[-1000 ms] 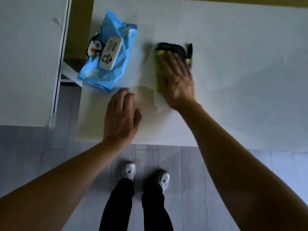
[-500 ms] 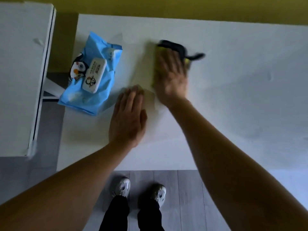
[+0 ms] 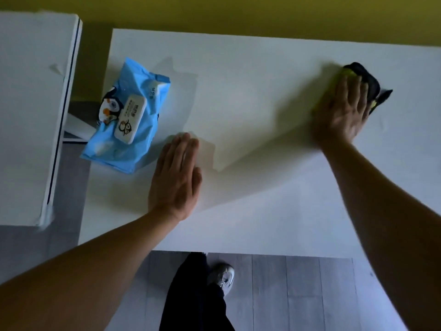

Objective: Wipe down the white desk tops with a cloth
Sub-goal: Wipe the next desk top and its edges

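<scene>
**Wipe under way on the right part of the table**

A crumpled black and yellow-green cloth [image 3: 365, 77] is pressed flat against the white table [image 3: 262, 68] under the right hand [image 3: 343, 111], whose fingers are laid out straight over it, far out toward the back right of the top. The left hand [image 3: 175, 177] is rested palm-down with straight fingers near the front left, holding nothing. A blue soft pack of wet wipes with a penguin print [image 3: 128, 115] is left lying at the left edge, partly overhanging it. No visible wet trail or dirt can be made out, so the cleaned share cannot be told. The patch under the pack and the second white table [image 3: 28, 115] at the left are judged to remain.
</scene>
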`<state>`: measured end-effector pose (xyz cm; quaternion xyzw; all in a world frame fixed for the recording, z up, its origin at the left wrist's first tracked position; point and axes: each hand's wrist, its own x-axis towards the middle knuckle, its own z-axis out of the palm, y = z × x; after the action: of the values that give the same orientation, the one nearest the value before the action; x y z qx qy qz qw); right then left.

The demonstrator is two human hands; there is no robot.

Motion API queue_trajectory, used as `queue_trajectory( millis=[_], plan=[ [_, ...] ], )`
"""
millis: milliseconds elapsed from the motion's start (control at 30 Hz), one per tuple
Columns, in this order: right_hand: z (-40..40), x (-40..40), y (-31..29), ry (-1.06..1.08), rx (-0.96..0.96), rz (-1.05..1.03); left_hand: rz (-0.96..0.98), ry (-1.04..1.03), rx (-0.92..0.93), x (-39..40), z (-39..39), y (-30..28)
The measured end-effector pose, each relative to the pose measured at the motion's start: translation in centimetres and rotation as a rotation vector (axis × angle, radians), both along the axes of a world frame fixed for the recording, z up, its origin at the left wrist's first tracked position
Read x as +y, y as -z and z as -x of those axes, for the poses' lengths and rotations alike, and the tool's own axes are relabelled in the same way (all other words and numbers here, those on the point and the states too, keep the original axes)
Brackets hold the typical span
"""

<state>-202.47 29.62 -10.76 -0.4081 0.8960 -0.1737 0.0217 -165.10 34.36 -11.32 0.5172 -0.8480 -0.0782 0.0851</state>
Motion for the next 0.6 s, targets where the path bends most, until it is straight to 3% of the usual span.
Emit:
queue_trajectory(
  millis=[100,167,300,400,467,600],
  plan=[
    [-5.4,-3.2,0.6,-0.010,0.108,0.077,0.005,0.007,-0.024,-0.1,0.0,-0.2],
    [-10.8,-5.8,1.1,-0.251,0.143,0.192,0.002,0.009,-0.019,0.0,0.1,-0.3],
    [-22.1,-8.1,0.0,-0.737,0.058,0.216,-0.013,-0.017,-0.075,-0.1,0.2,-0.8],
    [-22.5,-8.7,0.1,-0.936,0.063,0.193,-0.040,-0.022,-0.073,-0.1,0.3,-1.1],
    [-19.3,-9.1,0.8,-0.895,0.056,0.243,-0.037,-0.032,-0.063,-0.3,0.6,-1.3],
    [-9.6,-8.9,1.1,-0.476,0.086,0.133,-0.043,-0.037,-0.034,-2.8,1.3,-1.9]
  ],
)
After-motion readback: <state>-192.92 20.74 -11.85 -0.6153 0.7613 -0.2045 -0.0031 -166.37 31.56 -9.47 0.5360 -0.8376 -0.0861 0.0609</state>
